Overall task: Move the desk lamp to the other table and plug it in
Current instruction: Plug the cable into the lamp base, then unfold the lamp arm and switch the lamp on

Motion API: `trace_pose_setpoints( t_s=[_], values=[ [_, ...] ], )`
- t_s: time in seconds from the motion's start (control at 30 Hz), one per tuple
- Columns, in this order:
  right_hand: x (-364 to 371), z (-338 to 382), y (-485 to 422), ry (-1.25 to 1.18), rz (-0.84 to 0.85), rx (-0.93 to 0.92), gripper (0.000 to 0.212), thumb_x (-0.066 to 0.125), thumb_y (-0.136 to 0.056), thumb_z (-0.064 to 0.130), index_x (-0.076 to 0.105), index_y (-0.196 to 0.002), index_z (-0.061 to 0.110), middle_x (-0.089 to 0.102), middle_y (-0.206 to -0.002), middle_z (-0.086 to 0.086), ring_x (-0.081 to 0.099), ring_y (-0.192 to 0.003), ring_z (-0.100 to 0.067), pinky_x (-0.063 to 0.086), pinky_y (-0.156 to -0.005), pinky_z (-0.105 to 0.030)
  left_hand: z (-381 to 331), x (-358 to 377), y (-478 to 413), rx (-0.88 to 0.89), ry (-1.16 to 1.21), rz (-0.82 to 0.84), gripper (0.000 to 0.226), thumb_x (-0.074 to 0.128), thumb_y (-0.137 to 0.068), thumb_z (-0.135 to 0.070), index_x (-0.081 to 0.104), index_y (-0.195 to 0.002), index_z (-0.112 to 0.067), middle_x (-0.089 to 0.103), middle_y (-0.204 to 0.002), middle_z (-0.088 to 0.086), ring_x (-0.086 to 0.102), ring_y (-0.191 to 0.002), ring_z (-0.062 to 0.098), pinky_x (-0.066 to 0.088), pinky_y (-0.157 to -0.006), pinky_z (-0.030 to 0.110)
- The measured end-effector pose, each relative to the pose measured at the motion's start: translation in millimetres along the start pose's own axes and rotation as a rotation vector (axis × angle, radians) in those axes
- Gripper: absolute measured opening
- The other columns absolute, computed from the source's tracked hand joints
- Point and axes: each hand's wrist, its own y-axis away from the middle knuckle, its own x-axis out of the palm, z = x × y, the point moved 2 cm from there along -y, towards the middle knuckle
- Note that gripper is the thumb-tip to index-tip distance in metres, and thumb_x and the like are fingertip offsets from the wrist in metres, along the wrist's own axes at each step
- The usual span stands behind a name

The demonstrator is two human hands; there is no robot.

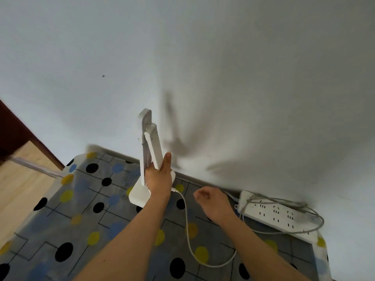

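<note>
A white folding desk lamp point(149, 138) stands upright on a table covered with a grey dotted cloth point(85, 216), close to the wall. My left hand point(160, 179) is wrapped around the lamp's lower arm, just above its flat white base point(139, 196). The lamp's white cord point(187, 230) leaves the base, loops toward me over the cloth and runs under my right forearm. My right hand point(211, 201) hovers right of the base with fingers loosely curled; I cannot tell whether it holds the cord's end. A white power strip point(276, 214) lies against the wall at the right.
A grey cable point(304, 207) loops over and around the power strip. The white wall point(223, 78) rises right behind the table. At the left, beyond the table edge, there is wooden floor point(22, 179) and a dark red-brown door frame point(24, 134).
</note>
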Motion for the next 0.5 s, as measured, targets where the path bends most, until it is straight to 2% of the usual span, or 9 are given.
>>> trace_pose_setpoints(
  t_s=[0.07,0.2,0.27,0.37,0.43,0.5],
  values=[
    [3,7,-4,0.007,-0.021,-0.005,0.023,0.051,-0.095,0.029,0.067,-0.105,0.017,0.069,-0.110,-0.002,0.062,-0.100,-0.017,0.047,-0.086,-0.028,0,1,-3,-0.003,0.004,-0.006,0.022,0.070,-0.076,-0.053,0.058,-0.076,-0.034,0.069,-0.077,0.001,0.068,-0.079,0.028,0.056,-0.082,0.048],
    [9,22,-11,0.027,-0.062,-0.020,0.028,0.050,-0.096,0.027,0.069,-0.104,0.008,0.070,-0.111,-0.008,0.063,-0.102,-0.022,0.049,-0.091,-0.032,5,5,-8,-0.017,-0.006,0.029,0.031,0.070,-0.076,-0.052,0.060,-0.094,-0.028,0.070,-0.088,0.004,0.067,-0.086,0.028,0.055,-0.083,0.049],
    [13,28,-14,-0.005,-0.082,-0.008,0.027,0.052,-0.095,0.027,0.069,-0.105,0.009,0.071,-0.109,-0.008,0.064,-0.100,-0.021,0.050,-0.092,-0.036,12,4,-10,-0.031,-0.021,0.042,0.025,0.070,-0.077,-0.051,0.059,-0.085,-0.030,0.068,-0.081,0.003,0.067,-0.083,0.029,0.056,-0.081,0.049],
    [19,37,-17,-0.031,-0.091,-0.016,0.022,0.055,-0.094,0.026,0.069,-0.104,0.014,0.071,-0.109,-0.005,0.064,-0.100,-0.019,0.051,-0.090,-0.033,17,1,-9,-0.031,-0.032,0.045,0.019,0.070,-0.079,-0.045,0.056,-0.073,-0.034,0.066,-0.074,-0.001,0.067,-0.083,0.032,0.055,-0.081,0.050],
    [21,44,-18,-0.048,-0.093,-0.028,0.021,0.055,-0.093,0.023,0.070,-0.103,0.012,0.071,-0.108,-0.005,0.064,-0.101,-0.020,0.051,-0.090,-0.033,17,-1,-12,-0.015,-0.056,0.085,0.016,0.070,-0.082,-0.041,0.057,-0.077,-0.033,0.068,-0.079,0.005,0.066,-0.084,0.033,0.054,-0.082,0.052],
    [22,50,-19,-0.050,-0.098,-0.041,0.022,0.054,-0.094,0.022,0.069,-0.106,0.012,0.070,-0.111,-0.006,0.063,-0.103,-0.021,0.050,-0.092,-0.034,16,-1,-14,-0.011,-0.109,0.126,0.023,0.068,-0.084,-0.039,0.062,-0.088,-0.017,0.069,-0.087,0.017,0.065,-0.086,0.037,0.053,-0.082,0.055]
  ],
)
